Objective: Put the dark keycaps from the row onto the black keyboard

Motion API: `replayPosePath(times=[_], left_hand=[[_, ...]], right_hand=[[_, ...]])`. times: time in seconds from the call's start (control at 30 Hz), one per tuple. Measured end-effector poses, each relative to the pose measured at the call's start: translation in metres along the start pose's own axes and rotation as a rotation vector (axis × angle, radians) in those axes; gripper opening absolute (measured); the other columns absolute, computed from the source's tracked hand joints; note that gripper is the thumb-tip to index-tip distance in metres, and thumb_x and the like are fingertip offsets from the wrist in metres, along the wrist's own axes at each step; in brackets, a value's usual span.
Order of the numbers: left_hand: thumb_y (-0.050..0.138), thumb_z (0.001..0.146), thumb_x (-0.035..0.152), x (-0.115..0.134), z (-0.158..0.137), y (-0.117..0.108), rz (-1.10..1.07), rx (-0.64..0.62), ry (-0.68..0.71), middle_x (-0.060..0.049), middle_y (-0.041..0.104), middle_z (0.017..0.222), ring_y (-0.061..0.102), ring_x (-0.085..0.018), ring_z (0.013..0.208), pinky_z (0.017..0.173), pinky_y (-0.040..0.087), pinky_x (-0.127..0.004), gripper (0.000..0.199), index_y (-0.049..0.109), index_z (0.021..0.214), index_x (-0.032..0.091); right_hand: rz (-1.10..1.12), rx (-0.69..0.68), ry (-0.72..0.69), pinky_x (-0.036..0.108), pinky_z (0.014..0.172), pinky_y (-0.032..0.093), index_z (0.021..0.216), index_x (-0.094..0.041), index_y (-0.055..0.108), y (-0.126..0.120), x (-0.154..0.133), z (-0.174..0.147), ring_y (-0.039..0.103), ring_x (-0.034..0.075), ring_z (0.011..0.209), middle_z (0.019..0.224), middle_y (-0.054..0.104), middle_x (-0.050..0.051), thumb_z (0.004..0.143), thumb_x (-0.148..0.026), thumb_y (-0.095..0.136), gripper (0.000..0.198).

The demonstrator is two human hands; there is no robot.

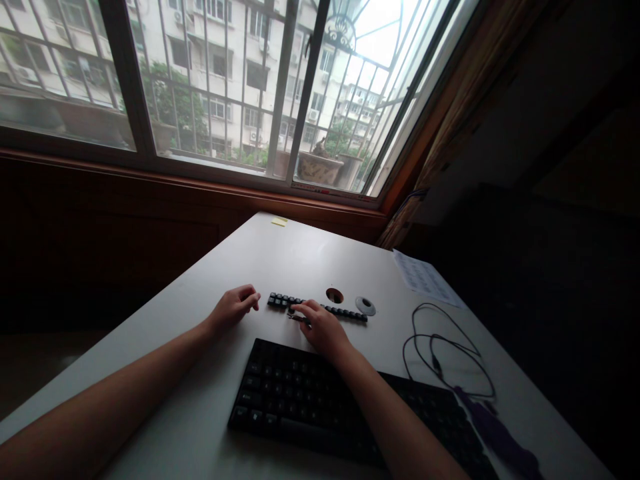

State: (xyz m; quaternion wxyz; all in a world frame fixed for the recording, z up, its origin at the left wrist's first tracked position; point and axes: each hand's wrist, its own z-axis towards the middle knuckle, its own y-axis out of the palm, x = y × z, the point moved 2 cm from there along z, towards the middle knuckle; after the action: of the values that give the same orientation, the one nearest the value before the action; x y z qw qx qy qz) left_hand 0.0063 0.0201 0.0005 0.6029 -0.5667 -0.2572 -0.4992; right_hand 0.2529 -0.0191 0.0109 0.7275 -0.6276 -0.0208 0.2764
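Note:
Loose black keycaps (350, 313) stand in rows on the white table, beyond the black keyboard (300, 387). My right hand (323, 327) reaches over the keyboard to the near side of these rows. Under its fingers is a small metal tool (299, 319), partly hidden by the hand; its exact kind is too small to tell. The index finger is stretched toward a keycap (291, 310) just off the row and seems to touch it. To the left of the rows, my left hand (235, 308) rests on the table with curled fingers, nothing visible in them.
Behind the keycaps are a round hole (335, 295) in the tabletop and a grey ring-shaped cover (365, 306). A coiled black cable (435, 340), a purple cloth-like thing (495, 433) and a printed sheet (427, 277) lie right. A yellow note (279, 221) marks the far corner.

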Motion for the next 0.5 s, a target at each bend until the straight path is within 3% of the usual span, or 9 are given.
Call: replayPosePath(times=[0.5], left_hand=[[0.051, 0.086, 0.045, 0.0023, 0.0003, -0.0006, 0.001, -0.005, 0.001, -0.003, 0.065, 0.067, 0.052, -0.017, 0.060, 0.062, 0.041, -0.027, 0.035, 0.062, 0.068, 0.017]], right_hand=[[-0.034, -0.021, 0.011, 0.030, 0.088, 0.050, 0.128, -0.031, 0.061, 0.0033, 0.0014, 0.0037, 0.066, 0.020, 0.100, 0.127, 0.062, 0.002, 0.084, -0.016, 0.058, 0.047]])
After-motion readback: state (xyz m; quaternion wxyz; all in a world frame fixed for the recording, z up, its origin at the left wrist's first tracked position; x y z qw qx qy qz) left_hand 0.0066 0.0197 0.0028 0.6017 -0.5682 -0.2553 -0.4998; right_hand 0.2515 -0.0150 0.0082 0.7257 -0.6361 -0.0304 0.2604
